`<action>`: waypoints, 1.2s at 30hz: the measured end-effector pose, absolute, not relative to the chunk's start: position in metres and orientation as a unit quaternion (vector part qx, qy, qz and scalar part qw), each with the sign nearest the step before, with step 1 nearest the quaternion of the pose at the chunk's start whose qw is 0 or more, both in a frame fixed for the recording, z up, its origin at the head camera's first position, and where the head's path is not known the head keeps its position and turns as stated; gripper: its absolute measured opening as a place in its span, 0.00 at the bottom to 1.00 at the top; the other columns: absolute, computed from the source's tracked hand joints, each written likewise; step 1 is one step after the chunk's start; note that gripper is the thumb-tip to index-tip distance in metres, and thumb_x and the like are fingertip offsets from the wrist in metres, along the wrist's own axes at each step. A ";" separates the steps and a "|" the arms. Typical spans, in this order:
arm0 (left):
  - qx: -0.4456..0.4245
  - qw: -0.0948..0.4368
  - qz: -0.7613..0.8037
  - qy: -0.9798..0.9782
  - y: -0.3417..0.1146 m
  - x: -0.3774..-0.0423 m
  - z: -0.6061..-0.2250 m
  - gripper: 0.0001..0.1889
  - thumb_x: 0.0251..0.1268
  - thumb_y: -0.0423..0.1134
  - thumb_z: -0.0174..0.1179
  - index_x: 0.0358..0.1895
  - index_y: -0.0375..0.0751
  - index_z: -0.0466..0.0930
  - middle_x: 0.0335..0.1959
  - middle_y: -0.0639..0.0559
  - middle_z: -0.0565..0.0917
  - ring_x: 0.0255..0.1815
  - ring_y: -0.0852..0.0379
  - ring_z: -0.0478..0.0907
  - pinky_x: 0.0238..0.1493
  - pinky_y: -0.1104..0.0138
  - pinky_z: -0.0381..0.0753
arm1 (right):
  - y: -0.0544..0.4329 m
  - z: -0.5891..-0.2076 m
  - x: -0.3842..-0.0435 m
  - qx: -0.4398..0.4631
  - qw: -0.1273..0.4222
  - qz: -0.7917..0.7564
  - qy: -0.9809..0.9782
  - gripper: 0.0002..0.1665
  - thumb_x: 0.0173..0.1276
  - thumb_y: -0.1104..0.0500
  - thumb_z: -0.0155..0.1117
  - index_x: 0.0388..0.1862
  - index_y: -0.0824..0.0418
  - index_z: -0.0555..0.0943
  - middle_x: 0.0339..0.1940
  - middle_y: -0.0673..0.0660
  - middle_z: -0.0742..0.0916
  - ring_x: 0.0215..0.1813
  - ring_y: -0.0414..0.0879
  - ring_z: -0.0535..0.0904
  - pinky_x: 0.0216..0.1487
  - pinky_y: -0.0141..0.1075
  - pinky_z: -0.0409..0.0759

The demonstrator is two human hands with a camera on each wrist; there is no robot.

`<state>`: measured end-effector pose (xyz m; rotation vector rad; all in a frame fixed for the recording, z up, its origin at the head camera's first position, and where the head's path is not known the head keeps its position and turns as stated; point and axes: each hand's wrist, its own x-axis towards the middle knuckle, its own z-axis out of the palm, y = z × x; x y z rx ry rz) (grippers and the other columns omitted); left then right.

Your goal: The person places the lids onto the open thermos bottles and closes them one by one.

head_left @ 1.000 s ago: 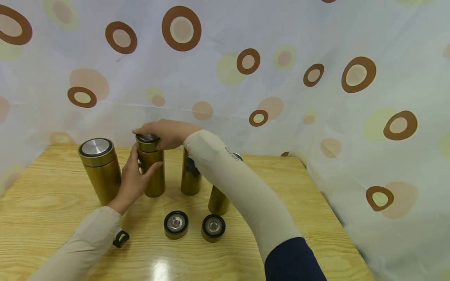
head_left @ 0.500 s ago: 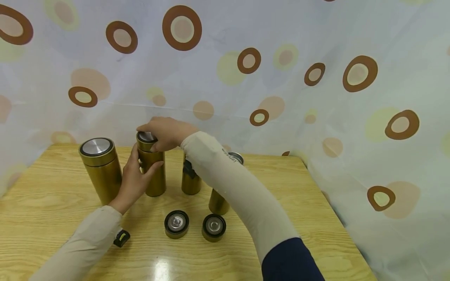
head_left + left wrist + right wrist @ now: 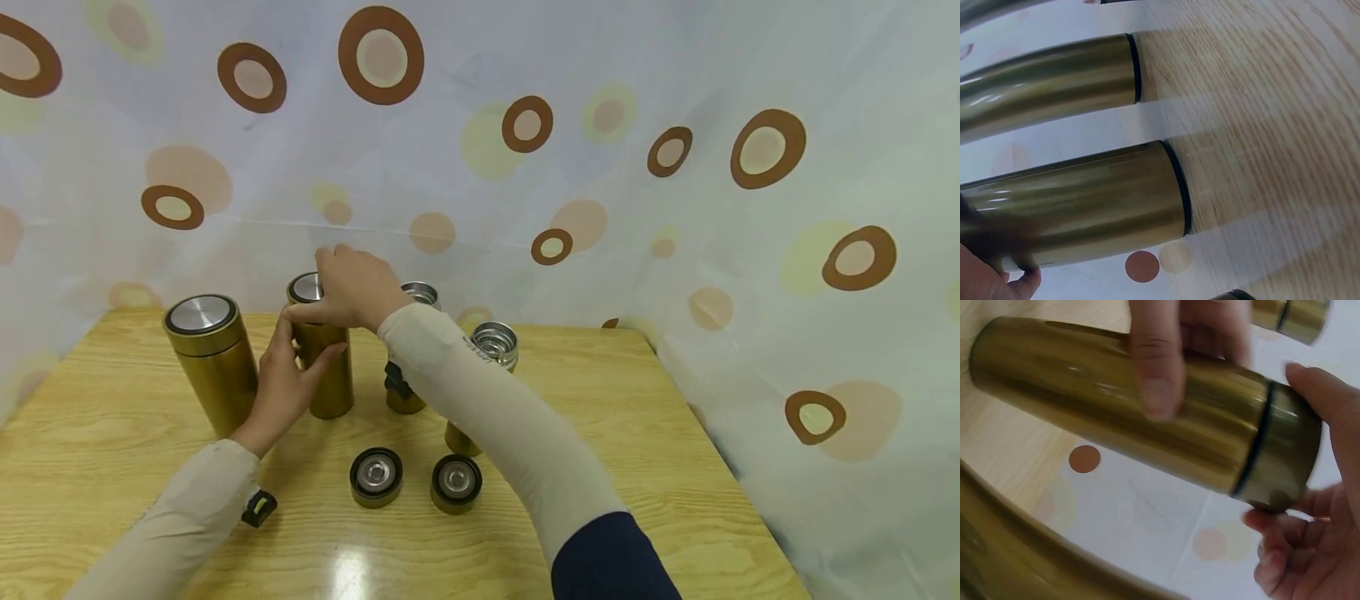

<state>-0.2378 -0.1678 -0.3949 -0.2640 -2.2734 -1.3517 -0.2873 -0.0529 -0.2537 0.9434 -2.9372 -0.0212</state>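
Observation:
A gold thermos [image 3: 330, 387] with a silver-topped lid [image 3: 304, 287] stands on the table, left of centre in the head view. Its body is gripped by my left hand [image 3: 288, 379], thumb along the near right side. My right hand [image 3: 356, 287] holds the lid from above; in the right wrist view the thumb and fingers lie round the lid [image 3: 1291, 450], and a dark seam parts it from the body. My left fingers [image 3: 988, 281] touch the thermos in the left wrist view. The lid sits on the body; whether it is loose I cannot tell.
A wider lidded thermos [image 3: 217, 379] stands at the left. Two lidless thermoses, one behind [image 3: 405, 402] and one nearer [image 3: 461, 439], are partly covered by my right arm. Two loose lids [image 3: 376, 477] [image 3: 456, 483] lie underside up in front. A patterned cloth [image 3: 480, 192] hangs behind.
My right hand has turned on the lid: its thumb has come round to the near left and its fingers to the far side. The left hand stays put. The right forearm has lowered slightly.

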 end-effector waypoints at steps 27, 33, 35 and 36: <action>-0.111 0.249 -0.474 -0.837 -0.173 -0.238 -0.392 0.34 0.67 0.38 0.60 0.69 0.34 0.52 0.60 0.32 0.69 0.59 0.35 0.69 0.52 0.42 0.75 | -0.074 -0.267 -0.265 0.144 0.128 0.001 -0.981 0.40 0.56 0.19 0.49 0.34 0.55 0.69 0.23 0.48 0.77 0.23 0.42 0.77 0.18 0.32 0.73; -0.115 0.248 -0.483 -0.832 -0.171 -0.237 -0.393 0.31 0.65 0.38 0.62 0.66 0.36 0.56 0.58 0.33 0.70 0.58 0.36 0.71 0.52 0.42 0.76 | -0.064 -0.253 -0.263 0.188 0.051 -0.015 -0.981 0.50 0.54 0.17 0.48 0.54 0.57 0.73 0.39 0.51 0.83 0.41 0.46 0.82 0.36 0.36 0.82; -0.117 0.253 -0.487 -0.828 -0.170 -0.237 -0.394 0.34 0.65 0.38 0.63 0.69 0.38 0.54 0.59 0.34 0.70 0.59 0.37 0.70 0.54 0.40 0.75 | -0.057 -0.244 -0.265 0.228 -0.006 -0.009 -0.974 0.51 0.57 0.22 0.53 0.66 0.57 0.67 0.53 0.52 0.81 0.52 0.47 0.80 0.47 0.37 0.81; -0.118 0.255 -0.488 -0.826 -0.170 -0.238 -0.394 0.36 0.65 0.39 0.63 0.71 0.40 0.53 0.60 0.34 0.70 0.60 0.37 0.70 0.55 0.39 0.74 | -0.054 -0.239 -0.267 0.247 -0.039 -0.005 -0.968 0.51 0.60 0.26 0.56 0.72 0.55 0.62 0.61 0.53 0.77 0.59 0.48 0.76 0.54 0.38 0.79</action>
